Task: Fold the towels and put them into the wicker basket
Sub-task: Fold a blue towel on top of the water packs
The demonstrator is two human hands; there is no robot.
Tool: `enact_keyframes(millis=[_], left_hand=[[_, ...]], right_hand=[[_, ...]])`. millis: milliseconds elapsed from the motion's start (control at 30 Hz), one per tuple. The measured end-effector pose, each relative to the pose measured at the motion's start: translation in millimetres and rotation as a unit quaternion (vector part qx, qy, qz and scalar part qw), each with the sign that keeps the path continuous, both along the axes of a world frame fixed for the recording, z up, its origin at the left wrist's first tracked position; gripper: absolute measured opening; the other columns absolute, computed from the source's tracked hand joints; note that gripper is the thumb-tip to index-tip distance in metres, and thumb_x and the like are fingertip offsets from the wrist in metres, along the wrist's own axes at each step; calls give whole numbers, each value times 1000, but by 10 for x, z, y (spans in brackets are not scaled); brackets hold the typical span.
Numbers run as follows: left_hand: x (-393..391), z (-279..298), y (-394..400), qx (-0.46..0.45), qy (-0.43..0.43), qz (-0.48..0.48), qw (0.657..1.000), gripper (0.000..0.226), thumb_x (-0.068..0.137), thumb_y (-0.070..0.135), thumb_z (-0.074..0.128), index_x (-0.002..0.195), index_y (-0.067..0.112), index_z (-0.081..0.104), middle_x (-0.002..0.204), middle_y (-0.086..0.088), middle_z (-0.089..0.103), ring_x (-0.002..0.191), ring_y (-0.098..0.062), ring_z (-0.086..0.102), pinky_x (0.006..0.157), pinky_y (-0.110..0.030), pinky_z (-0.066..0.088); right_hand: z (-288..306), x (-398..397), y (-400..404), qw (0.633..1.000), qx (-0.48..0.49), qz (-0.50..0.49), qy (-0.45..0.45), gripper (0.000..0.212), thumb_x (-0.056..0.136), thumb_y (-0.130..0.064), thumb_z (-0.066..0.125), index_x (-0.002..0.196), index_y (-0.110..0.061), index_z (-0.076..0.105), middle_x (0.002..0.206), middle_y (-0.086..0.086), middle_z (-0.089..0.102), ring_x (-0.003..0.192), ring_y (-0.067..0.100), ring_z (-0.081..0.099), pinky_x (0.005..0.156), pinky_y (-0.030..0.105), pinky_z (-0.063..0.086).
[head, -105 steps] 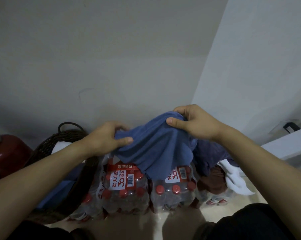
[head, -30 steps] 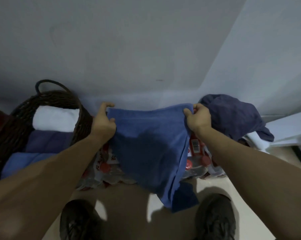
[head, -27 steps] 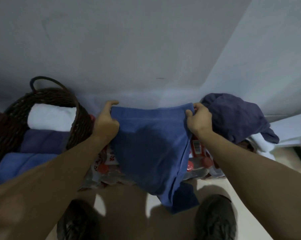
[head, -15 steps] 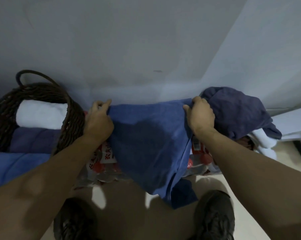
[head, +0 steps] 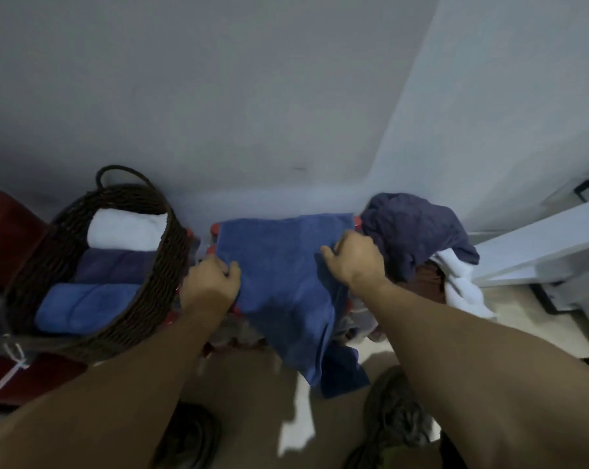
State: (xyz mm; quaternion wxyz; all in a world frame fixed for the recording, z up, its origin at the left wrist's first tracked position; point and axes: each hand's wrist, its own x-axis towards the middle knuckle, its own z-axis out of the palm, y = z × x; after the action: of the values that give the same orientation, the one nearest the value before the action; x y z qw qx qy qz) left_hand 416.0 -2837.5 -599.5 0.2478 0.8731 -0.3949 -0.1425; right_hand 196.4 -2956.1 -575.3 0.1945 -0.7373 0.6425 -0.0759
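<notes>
Blue towel (head: 279,265): spread flat over the top of the packs of bottled water (head: 215,231); its near part hangs over their front edge toward the floor (head: 252,394), ending in a loose double-layered corner
Material: soft terry cloth, limp, light; judged to hold no shape of its own and to sag wherever unsupported; not fragile, not slippery
Left hand (head: 209,287): curled fingers pinch the towel's left edge at about mid-length
Right hand (head: 354,260): fingers and thumb curled on the towel's right edge, bunching the cloth slightly
Where to hold: by the side edges or corners, both hands level, so that the fold line stays straight; a one-handed hold in the middle would likely let the layers slide apart
Support: the bottle tops give an uneven bed; press lightly when creasing
Risk: the hanging corner may drag on the floor or skew the fold
Wicker basket (head: 157,286): just left of the bottle packs; holds a white towel (head: 125,230), a dark purple towel (head: 113,270) and a blue rolled towel (head: 83,308), laid side by side
Unfolded pile (head: 418,231): dark blue, white and brown cloth heaped just right of the towel
Surroundings: grey walls (head: 218,96) behind; the person's shoes (head: 394,418) on the floor below
</notes>
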Motion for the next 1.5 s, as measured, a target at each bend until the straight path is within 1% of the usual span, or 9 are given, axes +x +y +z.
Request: enact_keyframes(millis=[133,333,467,733,867,1067,1300,1400,1500], left_hand=[[-131,-74,250,78,49,-74,993,52,85,60,57,65,13,50,69,-10,64,72,-32,64,59,-31,47],[-255,-110,490,16,100,-70,992,41,81,36,72,57,22,42,61,-2,54,67,-29,59,57,-29,37],[-239,-174,429,-10,119,-73,990,40,79,36,73,55,19,47,54,1,54,54,-18,54,48,-26,34],[-294,-169,253,-87,184,-40,978,28,81,12,70,61,10,51,59,-10,55,58,-22,53,55,-31,44],[-229,-122,186,-187,275,-76,940,41,85,0,64,58,16,37,50,3,36,45,-9,34,44,-24,31],[-256,-149,57,-202,533,48,820,37,79,5,59,56,24,36,57,2,40,56,-15,40,49,-26,37],[-166,-91,235,-142,406,4,903,32,80,10,75,61,19,52,59,5,54,64,-16,53,65,-34,51],[-56,-34,310,-98,405,-36,908,13,82,12,74,87,8,62,75,-3,66,71,-14,66,63,-21,53],[111,-62,463,-59,411,-57,908,24,82,-1,69,103,9,63,91,-8,71,89,-20,69,67,-21,57]], right_hand=[[-99,-80,452,997,47,23,50,54,77,-68,62,76,-14,53,80,8,62,84,34,66,61,31,43],[-136,-27,776,992,105,-64,-2,50,86,-40,71,118,-3,56,115,13,66,103,32,65,83,38,55],[-161,-44,784,982,112,-151,-35,35,85,-29,71,107,-2,64,107,14,69,97,30,67,66,28,42],[-304,-192,633,976,109,-156,-109,20,82,-30,67,86,-10,66,84,5,68,85,28,65,72,31,50],[-387,-348,522,943,87,-194,-256,14,81,-21,67,77,-8,66,66,-5,63,72,20,61,64,26,39],[-383,-356,357,897,144,-190,-372,14,79,-13,71,67,-7,64,54,3,64,53,20,62,67,42,58],[-389,-479,366,854,188,-238,-422,18,78,0,76,81,-12,63,60,-1,62,53,13,57,52,23,53],[-363,-584,375,852,188,-249,-421,15,83,0,74,91,-8,64,71,5,64,61,17,59,62,27,54],[-355,-669,384,863,181,-241,-406,13,87,7,62,93,-3,66,80,14,68,65,22,62,63,32,54]])
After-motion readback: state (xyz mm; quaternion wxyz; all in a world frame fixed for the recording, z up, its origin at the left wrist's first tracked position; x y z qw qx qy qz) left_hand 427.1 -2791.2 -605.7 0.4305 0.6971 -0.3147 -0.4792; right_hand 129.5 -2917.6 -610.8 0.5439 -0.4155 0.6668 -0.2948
